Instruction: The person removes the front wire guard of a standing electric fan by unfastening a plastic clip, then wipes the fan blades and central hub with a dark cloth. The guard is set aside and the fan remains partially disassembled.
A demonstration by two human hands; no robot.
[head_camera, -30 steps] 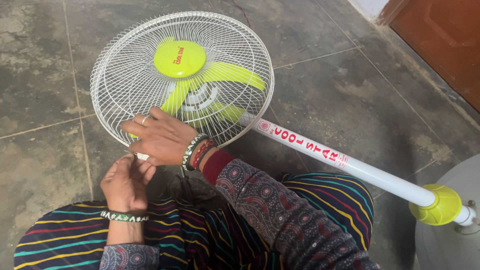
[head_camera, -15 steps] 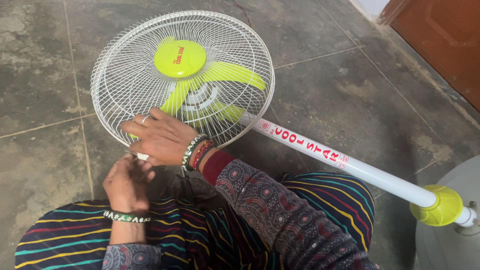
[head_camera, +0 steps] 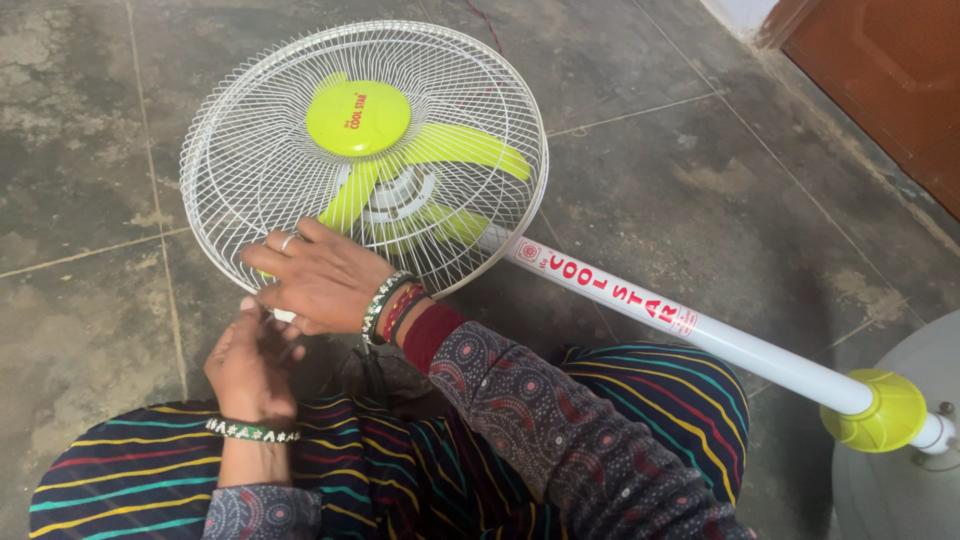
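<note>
One pedestal fan (head_camera: 365,160) lies on the floor, with one white wire guard (head_camera: 230,150), one white pole (head_camera: 700,335) and one round base (head_camera: 905,470) at the near right. Three lime blades (head_camera: 470,148) show, and one lime collar (head_camera: 880,410). Two hands work near left: the left hand (head_camera: 250,365) and the right hand (head_camera: 320,275).

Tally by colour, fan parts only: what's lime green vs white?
Lime green: 3 – round hub cap, blade set, pole collar
White: 3 – wire cage guard, tubular pole, round base
Total: 6
The right hand rests on the guard; the left hand is at its rim.
</note>
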